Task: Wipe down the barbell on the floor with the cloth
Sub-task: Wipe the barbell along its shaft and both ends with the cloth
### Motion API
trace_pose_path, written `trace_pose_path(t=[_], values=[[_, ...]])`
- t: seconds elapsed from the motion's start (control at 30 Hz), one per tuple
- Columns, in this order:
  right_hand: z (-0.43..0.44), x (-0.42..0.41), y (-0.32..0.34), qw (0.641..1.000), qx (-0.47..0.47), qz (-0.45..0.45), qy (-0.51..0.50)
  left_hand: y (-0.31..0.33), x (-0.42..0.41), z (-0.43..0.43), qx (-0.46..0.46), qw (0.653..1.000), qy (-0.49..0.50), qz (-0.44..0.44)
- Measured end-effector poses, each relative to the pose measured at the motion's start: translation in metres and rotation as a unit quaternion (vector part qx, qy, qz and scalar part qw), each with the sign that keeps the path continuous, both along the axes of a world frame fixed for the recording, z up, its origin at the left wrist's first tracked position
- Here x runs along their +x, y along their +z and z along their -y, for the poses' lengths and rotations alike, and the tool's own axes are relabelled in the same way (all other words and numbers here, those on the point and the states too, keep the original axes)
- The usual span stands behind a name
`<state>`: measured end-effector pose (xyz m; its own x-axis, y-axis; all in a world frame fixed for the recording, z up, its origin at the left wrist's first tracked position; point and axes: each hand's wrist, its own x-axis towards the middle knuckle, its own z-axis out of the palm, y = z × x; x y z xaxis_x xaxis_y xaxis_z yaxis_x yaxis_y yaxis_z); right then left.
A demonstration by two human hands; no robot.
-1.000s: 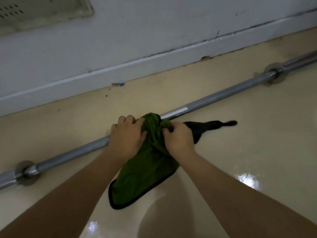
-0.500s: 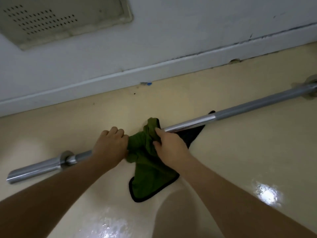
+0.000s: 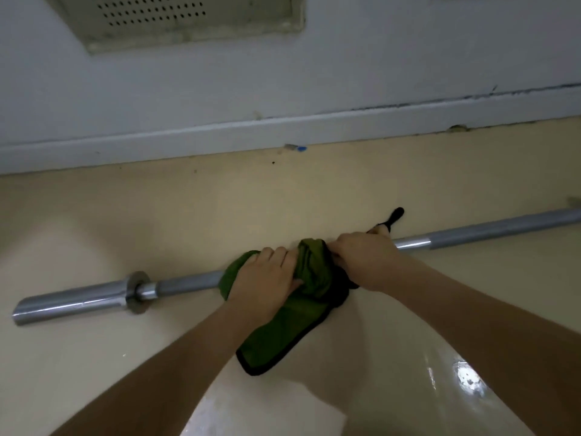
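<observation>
A bare steel barbell (image 3: 490, 229) lies on the cream floor, running from lower left to right, with its collar (image 3: 135, 291) and sleeve end at the left. A green cloth (image 3: 283, 328) with black edging is bunched around the shaft near the middle, its loose end trailing toward me. My left hand (image 3: 267, 280) presses the cloth onto the bar from the left side. My right hand (image 3: 364, 258) grips the cloth on the bar just to the right. A black corner of cloth sticks out behind my right hand.
A white wall with a baseboard (image 3: 283, 130) runs close behind the bar. A perforated vent panel (image 3: 176, 17) is set in the wall at top left. A small blue scrap (image 3: 300, 148) lies by the baseboard. The floor is glossy with glare at lower right.
Both hands and the cloth have slid along the shaft toward the left collar. The view has shifted left, so the left sleeve end now shows and the right collar has left the frame.
</observation>
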<state>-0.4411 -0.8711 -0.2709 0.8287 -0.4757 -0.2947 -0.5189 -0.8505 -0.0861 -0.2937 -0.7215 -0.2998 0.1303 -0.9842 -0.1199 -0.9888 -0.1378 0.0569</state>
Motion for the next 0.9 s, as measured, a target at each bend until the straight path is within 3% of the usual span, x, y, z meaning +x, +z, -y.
trace_pose_path(t=[0.1,0.37,0.67,0.77,0.9], values=[[0.003,-0.011,0.008,0.999,0.025,0.0,0.033,-0.005,0.018,-0.02,-0.029,0.999,-0.011,0.028],[-0.01,-0.017,0.01,0.999,-0.011,-0.046,0.023,0.012,0.066,-0.092,0.033,0.998,0.061,-0.01],[-0.022,-0.024,-0.005,0.998,-0.052,-0.03,-0.006,0.009,-0.048,0.001,0.021,0.999,0.026,-0.001],[-0.017,-0.029,0.004,0.998,-0.038,-0.043,0.03,0.007,-0.013,-0.032,0.01,1.0,0.002,-0.018],[-0.023,-0.037,0.015,0.995,-0.012,-0.081,0.056,0.011,0.032,-0.108,0.03,0.998,0.052,-0.005]])
